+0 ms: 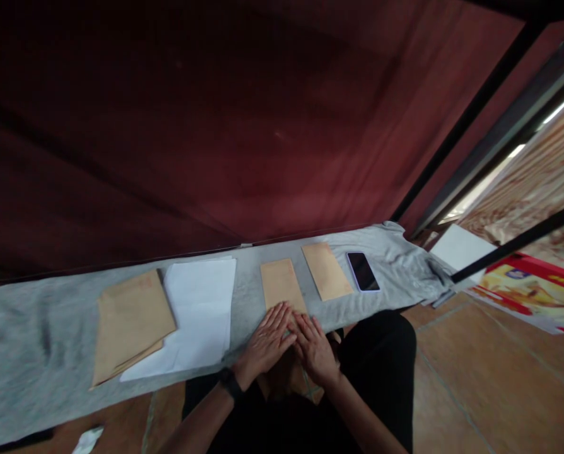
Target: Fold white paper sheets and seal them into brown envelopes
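Observation:
Both hands rest on the near end of a brown paper envelope (282, 282) that lies flat on the grey cloth. My left hand (269, 337) has its fingers stretched out over the envelope's lower left part. Close beside it, my right hand (314, 350) lies with its fingers extended on the lower right corner. The thumbs come near each other. A second brown envelope (327, 271) lies to the right, apart from my hands. Under my palms the envelope's near edge is hidden.
Left of my hands lie white paper sheets (204, 315) and a stack of brown envelopes (133, 318). A phone (363, 272) lies at the right on the grey cloth (246, 284). Beyond the narrow surface rises a dark red panel (263, 157). A red and yellow box (537, 290) stands at the right.

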`<state>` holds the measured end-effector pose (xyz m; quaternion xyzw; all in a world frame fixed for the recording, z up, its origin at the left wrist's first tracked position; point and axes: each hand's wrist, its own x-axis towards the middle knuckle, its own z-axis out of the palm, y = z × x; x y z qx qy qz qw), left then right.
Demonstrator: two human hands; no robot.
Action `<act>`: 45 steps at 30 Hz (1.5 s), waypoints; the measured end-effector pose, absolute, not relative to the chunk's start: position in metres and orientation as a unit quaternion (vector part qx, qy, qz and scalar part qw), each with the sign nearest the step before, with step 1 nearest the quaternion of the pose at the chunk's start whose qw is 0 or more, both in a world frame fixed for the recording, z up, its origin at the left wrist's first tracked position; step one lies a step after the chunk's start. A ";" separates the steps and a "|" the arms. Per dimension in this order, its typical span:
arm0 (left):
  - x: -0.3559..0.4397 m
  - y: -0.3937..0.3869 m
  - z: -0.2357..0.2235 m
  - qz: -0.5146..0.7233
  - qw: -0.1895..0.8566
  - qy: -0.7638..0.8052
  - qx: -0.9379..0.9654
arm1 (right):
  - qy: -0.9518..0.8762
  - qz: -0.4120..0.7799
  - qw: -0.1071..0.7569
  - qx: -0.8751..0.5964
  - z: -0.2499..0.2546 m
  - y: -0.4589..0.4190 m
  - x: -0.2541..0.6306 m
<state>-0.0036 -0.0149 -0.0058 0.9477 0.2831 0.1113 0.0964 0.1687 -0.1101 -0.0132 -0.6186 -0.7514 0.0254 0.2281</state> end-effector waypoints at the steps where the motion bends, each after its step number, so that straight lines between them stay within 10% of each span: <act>1: -0.008 -0.022 -0.006 0.118 0.083 0.289 0.946 | -0.752 0.028 0.224 -0.620 -0.012 -0.111 0.170; 27: -0.032 -0.054 -0.002 0.123 0.042 0.330 0.935 | -0.704 0.026 0.231 -0.671 -0.007 -0.129 0.155; 45: 0.068 0.080 -0.007 0.079 0.038 0.424 0.901 | -0.689 -0.042 0.224 -0.688 -0.024 -0.126 0.150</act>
